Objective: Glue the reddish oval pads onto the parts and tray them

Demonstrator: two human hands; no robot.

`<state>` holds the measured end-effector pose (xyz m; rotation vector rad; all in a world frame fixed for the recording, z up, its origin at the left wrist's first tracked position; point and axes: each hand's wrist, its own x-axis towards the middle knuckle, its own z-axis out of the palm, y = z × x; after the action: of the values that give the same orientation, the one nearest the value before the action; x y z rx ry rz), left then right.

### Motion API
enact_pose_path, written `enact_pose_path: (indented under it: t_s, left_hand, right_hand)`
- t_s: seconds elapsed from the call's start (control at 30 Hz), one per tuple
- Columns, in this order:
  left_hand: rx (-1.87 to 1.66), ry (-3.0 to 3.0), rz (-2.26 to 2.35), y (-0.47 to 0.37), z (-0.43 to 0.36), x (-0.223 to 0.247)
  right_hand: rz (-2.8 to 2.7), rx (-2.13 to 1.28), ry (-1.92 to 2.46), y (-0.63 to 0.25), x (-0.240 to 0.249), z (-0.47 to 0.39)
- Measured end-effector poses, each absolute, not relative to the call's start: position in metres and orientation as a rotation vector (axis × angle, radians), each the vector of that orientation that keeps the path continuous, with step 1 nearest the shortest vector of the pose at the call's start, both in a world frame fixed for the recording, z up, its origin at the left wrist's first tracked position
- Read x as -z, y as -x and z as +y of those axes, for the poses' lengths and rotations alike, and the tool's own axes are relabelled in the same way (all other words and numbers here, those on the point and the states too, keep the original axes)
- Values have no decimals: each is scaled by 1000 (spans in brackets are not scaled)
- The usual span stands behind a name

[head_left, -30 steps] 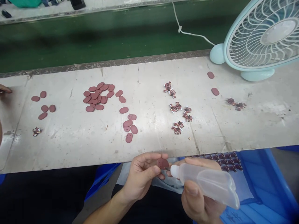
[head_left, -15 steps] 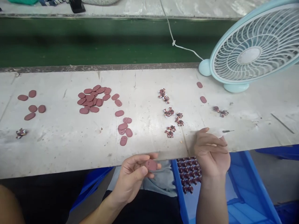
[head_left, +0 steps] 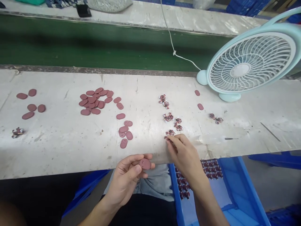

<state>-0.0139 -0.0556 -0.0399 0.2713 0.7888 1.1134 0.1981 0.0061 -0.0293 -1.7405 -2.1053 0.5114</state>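
Note:
My left hand (head_left: 128, 177) pinches a flat maroon oval piece (head_left: 145, 164) with small holes between thumb and fingers, just off the table's front edge. My right hand (head_left: 184, 153) reaches onto the table with thumb and fingertips closed on a small maroon-and-white figure (head_left: 166, 138), mostly covered by the fingers. Beyond those fingertips lie several similar small figures (head_left: 168, 117) in loose clusters. A clear needle-tipped bottle (head_left: 213, 139) rests on its side, right of my right hand. Loose oval pieces (head_left: 123, 129) lie left of centre.
A larger pile of ovals (head_left: 91, 102) lies farther left on the table (head_left: 145, 94). The light-blue fan (head_left: 240, 69) stands at the back right, its cord (head_left: 185, 57) running up behind. Below the front edge, a blue bin (head_left: 244, 185) holds rows of figures.
My right hand has left the clear bottle, moved left and closed on a small figure. My left hand keeps the oval piece, and the view has shifted slightly.

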Motion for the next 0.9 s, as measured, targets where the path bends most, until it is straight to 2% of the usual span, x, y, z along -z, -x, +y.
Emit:
enact_pose_path:
  t_s: [0.17, 0.33, 0.6, 0.9]
  left_hand:
    - [-1121, -273, 754, 16, -57, 40]
    - [-1112, -287, 733, 16, -56, 38]
    - [-1113, -334, 714, 10, -59, 39]
    - [-1082, -441, 711, 10, -62, 40]
  right_hand:
    - [-2176, -530, 1738, -199, 24, -2]
    - [-2129, -761, 1726, -206, 15, -7]
    - [-1276, -1455, 1269, -187, -8, -48]
    - [-1113, -1535, 1314, -161, -3, -52]
